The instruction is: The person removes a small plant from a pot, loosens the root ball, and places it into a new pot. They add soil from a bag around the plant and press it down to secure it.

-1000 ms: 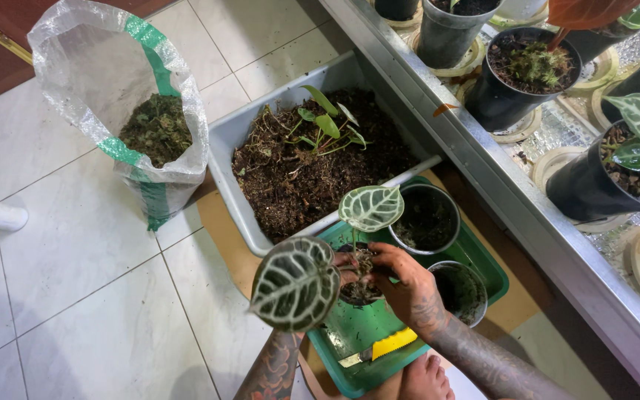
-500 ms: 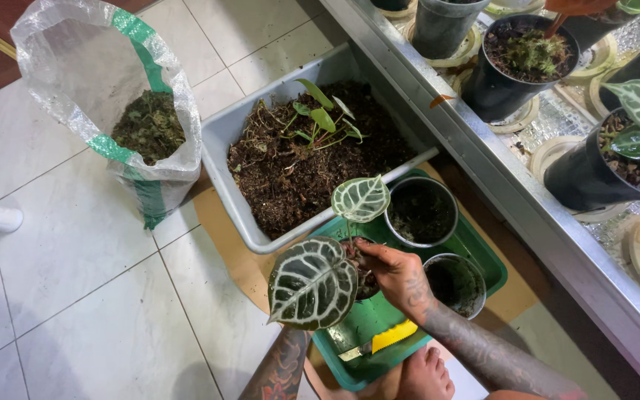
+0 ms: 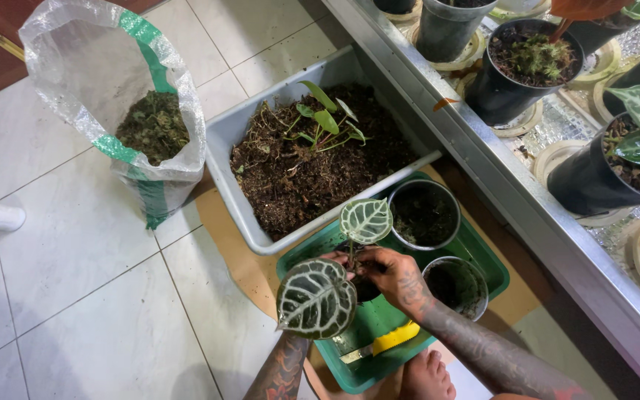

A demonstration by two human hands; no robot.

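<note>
Dark green, white-veined leaves crown a small plant [image 3: 335,274] over the green tray's [image 3: 483,255] left edge; right hand [image 3: 390,272] grips its root ball, left hand's state hidden behind leaf.

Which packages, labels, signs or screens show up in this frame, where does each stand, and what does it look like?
Plastic sack: standing open on the tiled floor at upper left, beside the grey soil tub; translucent white weave with a green stripe, holding dark plant matter.
No labels, signs or screens can be made out anywhere else in view.
</note>
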